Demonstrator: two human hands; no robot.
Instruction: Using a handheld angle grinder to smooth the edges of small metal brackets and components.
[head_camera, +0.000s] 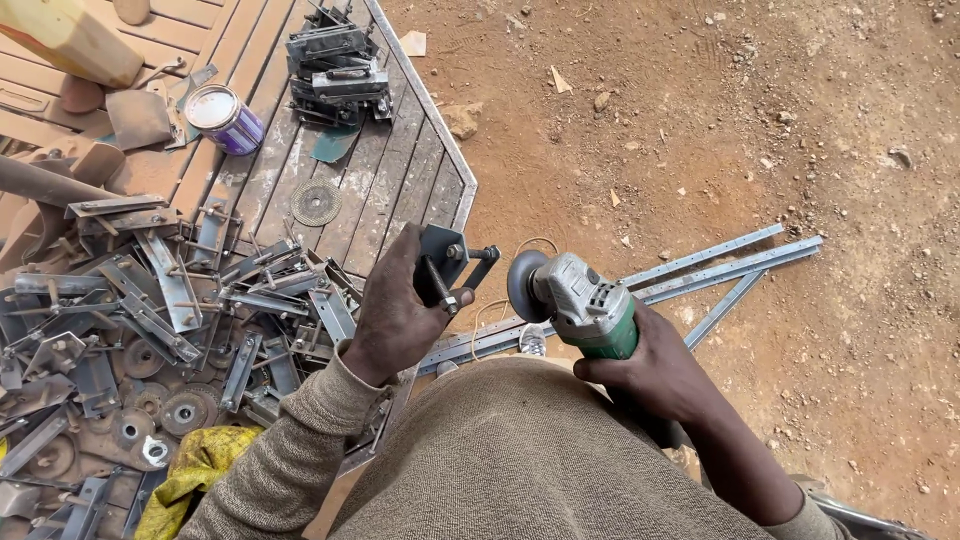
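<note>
My left hand (395, 310) grips a small dark metal latch piece (447, 266) with a bolt and a bent rod, held out past the corner of the workbench (400, 170). My right hand (655, 370) holds an angle grinder (578, 300) with a grey head and green body. Its disc (524, 284) faces the latch piece, a small gap apart. Both sleeves are beige knit.
A heap of metal brackets and latches (150, 320) covers the bench's left part. A paint tin (225, 118), a loose grinding disc (316, 203), stacked metal parts (335, 65) and a yellow rag (195, 465) lie there too. Long perforated metal strips (720, 265) lie on the reddish dirt ground.
</note>
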